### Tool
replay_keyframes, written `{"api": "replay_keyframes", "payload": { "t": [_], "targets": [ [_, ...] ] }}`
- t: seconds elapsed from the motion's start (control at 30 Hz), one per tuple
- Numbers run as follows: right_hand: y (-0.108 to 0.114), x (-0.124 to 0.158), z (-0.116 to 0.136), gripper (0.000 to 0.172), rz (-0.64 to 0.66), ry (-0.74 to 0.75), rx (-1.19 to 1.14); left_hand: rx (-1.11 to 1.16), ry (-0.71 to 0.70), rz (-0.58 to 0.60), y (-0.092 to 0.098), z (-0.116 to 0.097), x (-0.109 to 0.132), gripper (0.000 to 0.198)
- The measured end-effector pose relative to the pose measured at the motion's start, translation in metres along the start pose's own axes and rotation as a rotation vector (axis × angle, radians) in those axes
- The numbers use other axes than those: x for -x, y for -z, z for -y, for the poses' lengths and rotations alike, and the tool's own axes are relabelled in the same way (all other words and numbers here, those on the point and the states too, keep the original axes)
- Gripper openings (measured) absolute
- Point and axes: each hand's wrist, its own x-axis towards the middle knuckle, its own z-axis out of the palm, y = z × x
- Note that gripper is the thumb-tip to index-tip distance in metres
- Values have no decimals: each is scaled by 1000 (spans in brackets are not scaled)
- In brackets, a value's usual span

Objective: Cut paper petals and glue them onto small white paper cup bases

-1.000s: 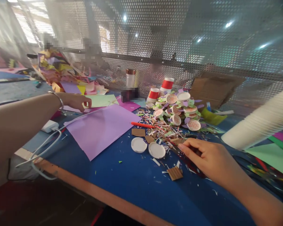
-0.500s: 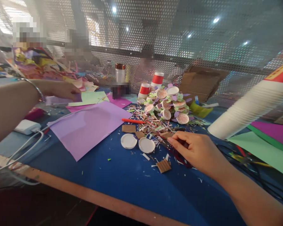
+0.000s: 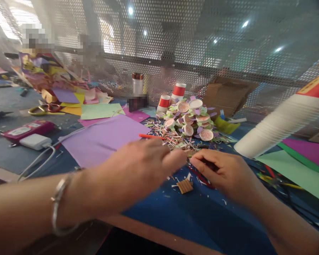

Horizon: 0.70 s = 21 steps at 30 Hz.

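My left hand reaches across the blue table with a silver bangle on its wrist. It is blurred, and its thumb tip almost meets my right hand. My right hand rests on the table with its fingers pinched on a dark red item that I cannot identify. A small corrugated cardboard piece lies just in front of both hands. Paper scraps and a red pen lie just behind them. A purple sheet lies flat to the left.
A heap of decorated round lids sits behind the scraps, with red-and-white cups beyond. A long stack of white cups lies at the right over green paper. Scissors, a white charger and a perforated screen are around.
My left hand has swung from the far-left paper stack to the middle, now covering the two white lids. My right hand has stayed in place.
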Motion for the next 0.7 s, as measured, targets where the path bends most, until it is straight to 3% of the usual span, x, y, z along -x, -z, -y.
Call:
{"api": "replay_keyframes", "payload": {
  "t": [0.13, 0.27, 0.47, 0.7],
  "targets": [
    [6, 8, 21, 27, 47, 96, 38, 79, -60, 183, -34, -26, 3, 11],
    [5, 23, 36, 28, 111, 163, 53, 148, -5, 262, -43, -30, 6, 8],
    [-19, 68, 39, 21, 46, 175, 42, 241, 18, 159, -50, -52, 14, 4],
    [-30, 107, 25, 25, -245, 305, 301, 272, -43, 24, -67, -76, 8, 8]
  ]
}}
